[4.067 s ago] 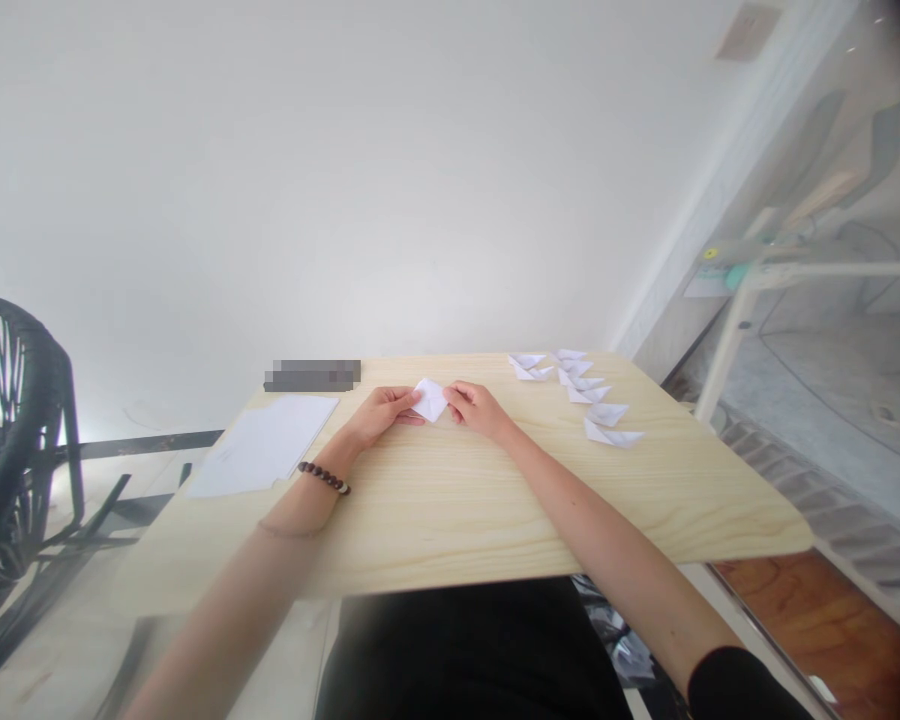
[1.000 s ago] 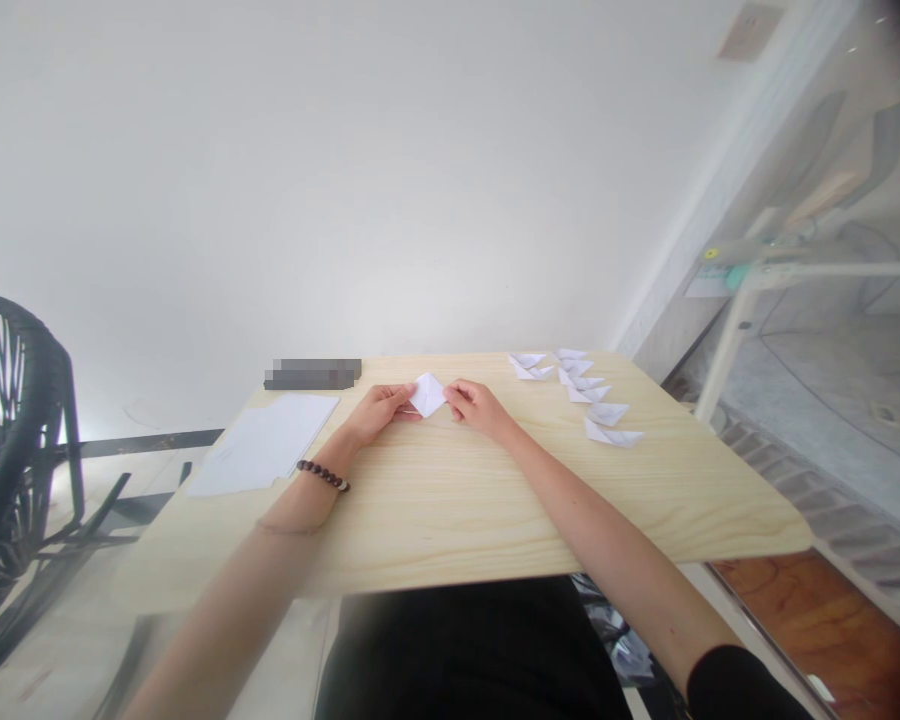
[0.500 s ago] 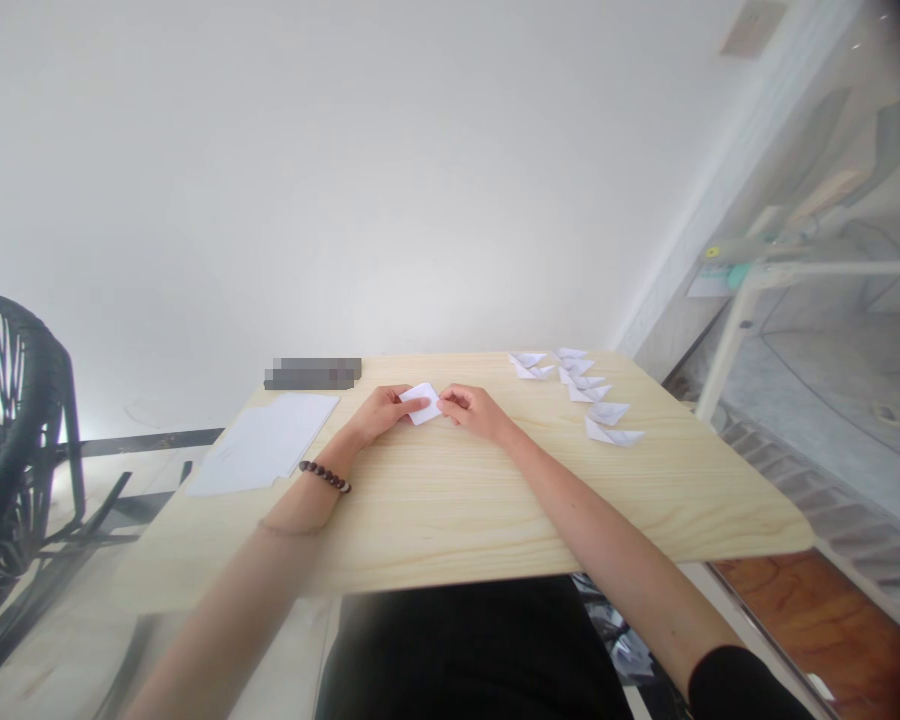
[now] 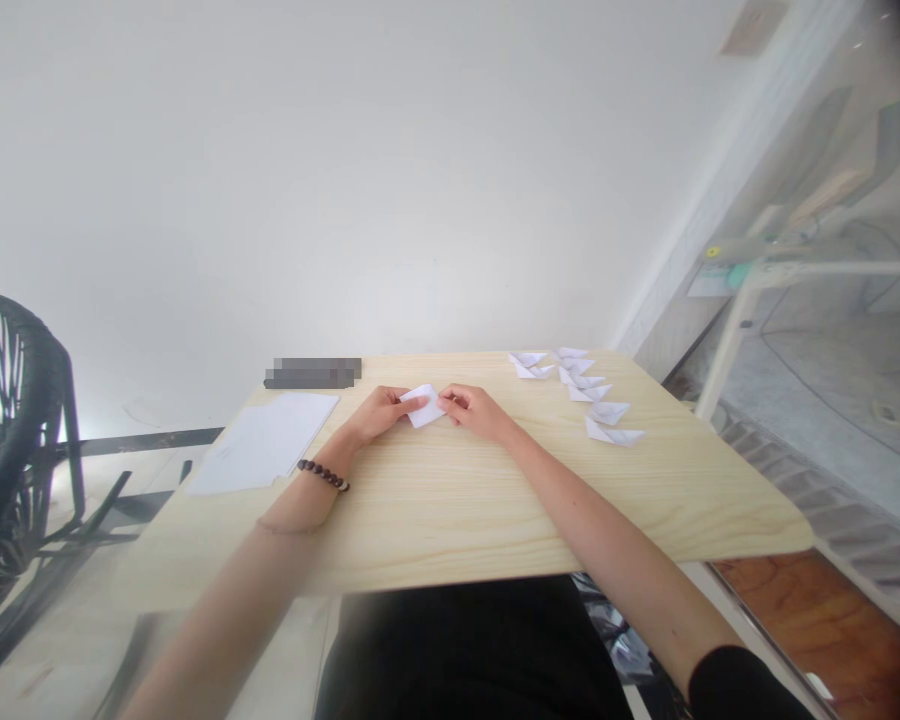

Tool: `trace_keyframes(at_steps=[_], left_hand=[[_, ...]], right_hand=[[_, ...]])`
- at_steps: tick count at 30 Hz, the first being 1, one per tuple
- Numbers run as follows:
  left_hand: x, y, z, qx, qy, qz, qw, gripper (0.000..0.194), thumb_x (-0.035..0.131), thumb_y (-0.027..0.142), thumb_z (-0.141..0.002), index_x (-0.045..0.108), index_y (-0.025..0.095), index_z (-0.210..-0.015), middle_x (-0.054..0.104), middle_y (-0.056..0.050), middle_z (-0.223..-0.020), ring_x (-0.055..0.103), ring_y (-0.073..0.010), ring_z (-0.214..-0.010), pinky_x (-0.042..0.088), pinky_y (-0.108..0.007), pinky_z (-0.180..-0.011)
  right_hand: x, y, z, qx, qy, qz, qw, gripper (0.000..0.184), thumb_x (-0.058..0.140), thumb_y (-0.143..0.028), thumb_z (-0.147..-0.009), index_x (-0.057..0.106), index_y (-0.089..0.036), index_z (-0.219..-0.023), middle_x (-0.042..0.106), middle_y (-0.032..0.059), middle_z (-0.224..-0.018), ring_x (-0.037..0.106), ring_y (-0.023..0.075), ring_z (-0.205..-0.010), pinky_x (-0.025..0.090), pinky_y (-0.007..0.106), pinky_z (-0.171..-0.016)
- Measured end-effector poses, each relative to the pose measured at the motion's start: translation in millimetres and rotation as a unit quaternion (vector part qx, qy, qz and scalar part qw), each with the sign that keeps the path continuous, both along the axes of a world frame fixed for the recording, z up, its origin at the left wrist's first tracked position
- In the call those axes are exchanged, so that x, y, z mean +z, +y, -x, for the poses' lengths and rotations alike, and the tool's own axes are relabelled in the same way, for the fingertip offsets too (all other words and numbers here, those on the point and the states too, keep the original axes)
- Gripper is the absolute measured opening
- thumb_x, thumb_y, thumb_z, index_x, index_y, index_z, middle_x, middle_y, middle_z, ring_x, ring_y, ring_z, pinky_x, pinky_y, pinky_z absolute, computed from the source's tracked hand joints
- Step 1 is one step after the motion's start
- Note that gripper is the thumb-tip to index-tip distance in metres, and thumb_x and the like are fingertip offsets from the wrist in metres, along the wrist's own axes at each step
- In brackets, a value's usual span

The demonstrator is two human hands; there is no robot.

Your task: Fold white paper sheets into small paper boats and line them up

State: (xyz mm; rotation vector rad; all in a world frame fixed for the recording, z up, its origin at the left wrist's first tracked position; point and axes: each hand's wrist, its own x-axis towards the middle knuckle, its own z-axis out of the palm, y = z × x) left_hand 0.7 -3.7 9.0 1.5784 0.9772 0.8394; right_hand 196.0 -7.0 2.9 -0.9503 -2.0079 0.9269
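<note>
Small folded white paper (image 4: pixel 424 412) gripped between two hands over the worktop (image 4: pixel 495 520), nearer its far edge than its near one.

The left hand (image 4: pixel 381 412) is nearly closed on the paper's left part, thumb laid across the face; the right hand (image 4: pixel 474 408) is curled, thumb and fingertips pinching the right side. Whether the paper touches the wood, I cannot tell. Dark beads (image 4: pixel 324 474) circle the left wrist. To the left, white sheets (image 4: pixel 266 440) lie along the worktop's left edge, with a dark pixelated item (image 4: pixel 311 375) behind them by the far left corner. Well apart on the right, folded paper shapes (image 4: pixel 585 386) run from the far edge down toward the right edge. A dark woven chair (image 4: pixel 34 390) stands beyond the left edge.
</note>
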Motion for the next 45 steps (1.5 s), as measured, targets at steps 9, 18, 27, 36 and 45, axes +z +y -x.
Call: trace_keyframes(at_steps=[9,18,27,36,45], left_hand=[[-1.2,1.7,-1.5,-0.016,-0.077,0.051,0.996,0.037,0.055,0.045,-0.070,0.066,0.010,-0.078,0.064,-0.007,-0.073,0.057,-0.0200,-0.078,0.043,-0.034,-0.076],[-0.9,1.8,-1.1,-0.026,-0.061,0.021,0.998,0.031,0.059,0.040,-0.068,0.064,0.012,-0.082,0.063,-0.005,-0.075,0.054,-0.0153,-0.073,0.043,-0.027,-0.069],[-3.9,3.3,-4.0,0.036,-0.055,0.010,0.998,0.040,0.063,0.040,-0.063,0.057,0.011,-0.091,0.062,-0.006,-0.077,0.055,-0.0141,-0.066,0.042,-0.026,-0.061],[0.6,-1.1,-6.0,0.030,-0.039,-0.005,0.999,0.034,0.059,0.044,-0.065,0.057,0.013,-0.077,0.059,-0.002,-0.068,0.052,-0.0117,-0.062,0.039,-0.023,-0.058],[1.9,-2.4,-3.8,0.017,0.010,-0.041,0.999,0.036,0.055,0.046,-0.068,0.059,0.012,-0.078,0.058,-0.002,-0.066,0.049,-0.0108,-0.058,0.035,-0.022,-0.052]], right_hand=[[0.2,2.4,0.8,0.001,0.050,-0.004,0.999,0.022,0.042,-0.036,-0.078,0.049,-0.016,-0.077,0.045,-0.0042,-0.057,0.043,0.0058,-0.047,0.037,0.019,-0.052],[-1.8,3.4,-0.4,-0.014,0.050,0.014,0.999,0.023,0.044,-0.038,-0.077,0.051,-0.016,-0.076,0.047,-0.0039,-0.054,0.043,0.0059,-0.046,0.036,0.019,-0.047],[-4.0,4.6,2.9,0.010,0.081,0.059,0.995,0.032,0.052,-0.037,-0.071,0.048,-0.017,-0.094,0.057,0.0007,-0.070,0.046,0.0060,-0.048,0.038,0.019,-0.046],[-4.7,4.5,1.0,-0.002,0.044,0.066,0.997,0.017,0.048,-0.032,-0.072,0.051,-0.015,-0.072,0.055,-0.0007,-0.061,0.048,0.0073,-0.051,0.039,0.019,-0.049],[1.0,-0.1,-0.9,0.005,-0.011,0.019,1.000,0.024,0.044,-0.032,-0.074,0.053,-0.014,-0.062,0.054,-0.0014,-0.056,0.046,0.0070,-0.050,0.035,0.019,-0.050]])
